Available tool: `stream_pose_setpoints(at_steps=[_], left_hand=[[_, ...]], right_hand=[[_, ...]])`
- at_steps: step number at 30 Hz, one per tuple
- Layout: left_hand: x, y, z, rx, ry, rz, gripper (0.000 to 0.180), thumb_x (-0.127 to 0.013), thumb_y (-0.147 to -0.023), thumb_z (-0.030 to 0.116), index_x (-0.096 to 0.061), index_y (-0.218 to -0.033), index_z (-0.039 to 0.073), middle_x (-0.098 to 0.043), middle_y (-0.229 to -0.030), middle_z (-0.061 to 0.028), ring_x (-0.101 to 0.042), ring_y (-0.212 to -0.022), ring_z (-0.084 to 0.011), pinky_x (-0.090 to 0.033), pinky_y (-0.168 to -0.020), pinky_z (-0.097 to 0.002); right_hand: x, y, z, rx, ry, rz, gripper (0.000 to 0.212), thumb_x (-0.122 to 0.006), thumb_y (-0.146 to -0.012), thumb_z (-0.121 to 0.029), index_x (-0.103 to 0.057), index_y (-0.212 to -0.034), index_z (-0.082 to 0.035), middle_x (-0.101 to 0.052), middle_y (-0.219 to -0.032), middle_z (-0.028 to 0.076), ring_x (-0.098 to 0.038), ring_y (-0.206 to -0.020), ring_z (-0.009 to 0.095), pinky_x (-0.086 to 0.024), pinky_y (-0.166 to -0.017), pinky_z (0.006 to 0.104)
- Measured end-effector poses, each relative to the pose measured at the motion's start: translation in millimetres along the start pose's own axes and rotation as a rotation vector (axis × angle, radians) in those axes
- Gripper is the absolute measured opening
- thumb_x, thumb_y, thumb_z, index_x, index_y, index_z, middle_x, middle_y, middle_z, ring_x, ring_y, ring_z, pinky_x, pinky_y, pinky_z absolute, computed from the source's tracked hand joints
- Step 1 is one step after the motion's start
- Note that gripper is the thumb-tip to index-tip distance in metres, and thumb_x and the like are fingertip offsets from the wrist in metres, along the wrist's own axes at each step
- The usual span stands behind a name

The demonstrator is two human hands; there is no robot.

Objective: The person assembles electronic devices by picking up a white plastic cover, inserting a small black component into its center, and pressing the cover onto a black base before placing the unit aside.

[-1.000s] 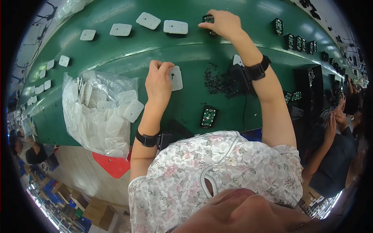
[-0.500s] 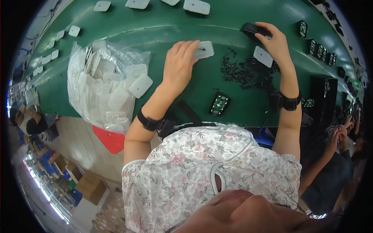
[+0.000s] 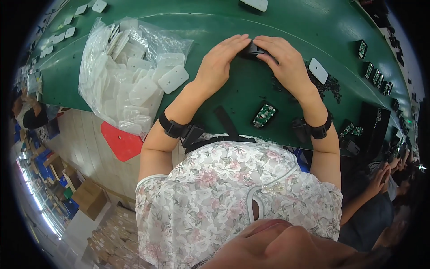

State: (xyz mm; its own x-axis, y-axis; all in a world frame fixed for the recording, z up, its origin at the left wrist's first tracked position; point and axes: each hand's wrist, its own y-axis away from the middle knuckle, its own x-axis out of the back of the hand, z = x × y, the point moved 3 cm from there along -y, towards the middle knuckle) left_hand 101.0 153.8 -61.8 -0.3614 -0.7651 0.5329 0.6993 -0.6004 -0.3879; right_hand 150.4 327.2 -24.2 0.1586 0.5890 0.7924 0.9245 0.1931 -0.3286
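Observation:
Both my hands meet at the far middle of the table around a black plastic case (image 3: pixel 253 50). My left hand (image 3: pixel 216 63) reaches it from the left, fingers closed together with their tips on its edge. From the other side my right hand (image 3: pixel 286 60) grips it, thumb in front and fingers over the top. The hands cover much of the case. A white rounded plate with a small hole (image 3: pixel 318 71) lies to the right, beside scattered small black parts (image 3: pixel 331 87). Nearer to me is an open black case with a green circuit board (image 3: pixel 264 115).
A clear plastic bag (image 3: pixel 121 85) full of white plates fills the left of the green table (image 3: pixel 215 31). More white plates (image 3: pixel 254 4) lie along the far side. Several cases with boards (image 3: pixel 377 78) and a black box (image 3: pixel 374 127) stand at right, near other people.
My right hand has brought the black case leftward to my left hand. The white plate that was under my left fingers is now out of sight. The view has shifted a little.

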Motion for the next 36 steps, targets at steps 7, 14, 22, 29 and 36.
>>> stream_pose_setpoints(at_steps=[7, 14, 22, 29, 36], left_hand=[[-1.6, 4.9, -0.2, -0.086, -0.180, -0.065, 0.055, -0.045, -0.075, -0.011, -0.056, -0.125, 0.008, -0.054, -0.131, -0.0081, -0.051, -0.122, -0.0272, -0.042, -0.100, -0.0369], [-0.2, 1.6, 10.2, -0.180, -0.378, -0.123, 0.055, -0.057, -0.074, -0.004, -0.053, -0.127, 0.008, -0.052, -0.134, -0.0061, -0.050, -0.122, -0.0260, -0.044, -0.096, -0.0389], [-12.4, -20.0, 5.3, -0.081, -0.321, 0.021, 0.048, -0.070, -0.074, 0.013, -0.058, -0.120, 0.005, -0.060, -0.119, -0.0122, -0.058, -0.105, -0.0249, -0.047, -0.086, -0.0349], [-2.4, -13.6, 12.6, 0.546, 0.388, -0.040, 0.033, -0.064, -0.087, 0.024, -0.064, -0.107, -0.003, -0.069, -0.085, -0.0158, -0.065, -0.074, -0.0193, -0.050, -0.069, -0.0287], [-11.9, -3.3, 19.0, 0.570, 0.540, -0.021, 0.036, -0.064, -0.088, 0.024, -0.062, -0.110, -0.003, -0.068, -0.087, -0.0106, -0.060, -0.072, -0.0129, -0.049, -0.066, -0.0265]], right_hand=[[-6.6, 9.6, -8.8, 0.043, 0.155, 0.060, 0.035, -0.069, -0.076, -0.005, -0.064, -0.111, -0.007, -0.063, -0.112, 0.007, -0.061, -0.098, 0.025, -0.051, -0.082, 0.0337], [-11.7, 20.2, -14.9, 0.005, 0.290, 0.126, 0.040, -0.067, -0.074, 0.000, -0.063, -0.114, -0.008, -0.062, -0.113, 0.007, -0.061, -0.099, 0.026, -0.051, -0.081, 0.0339], [14.1, -15.0, 34.4, -0.459, -0.608, -0.106, 0.036, -0.064, -0.085, -0.007, -0.058, -0.120, -0.001, -0.063, -0.111, 0.008, -0.058, -0.102, 0.015, -0.047, -0.089, 0.0283], [15.5, -3.9, 13.1, -0.382, -0.680, -0.001, 0.042, -0.067, -0.084, -0.006, -0.054, -0.123, 0.000, -0.058, -0.116, 0.007, -0.055, -0.108, 0.014, -0.044, -0.094, 0.0280], [17.0, -4.4, 0.7, -0.308, -0.693, 0.056, 0.033, -0.065, -0.085, -0.007, -0.059, -0.117, 0.000, -0.057, -0.116, 0.007, -0.055, -0.106, 0.015, -0.042, -0.093, 0.0284]])
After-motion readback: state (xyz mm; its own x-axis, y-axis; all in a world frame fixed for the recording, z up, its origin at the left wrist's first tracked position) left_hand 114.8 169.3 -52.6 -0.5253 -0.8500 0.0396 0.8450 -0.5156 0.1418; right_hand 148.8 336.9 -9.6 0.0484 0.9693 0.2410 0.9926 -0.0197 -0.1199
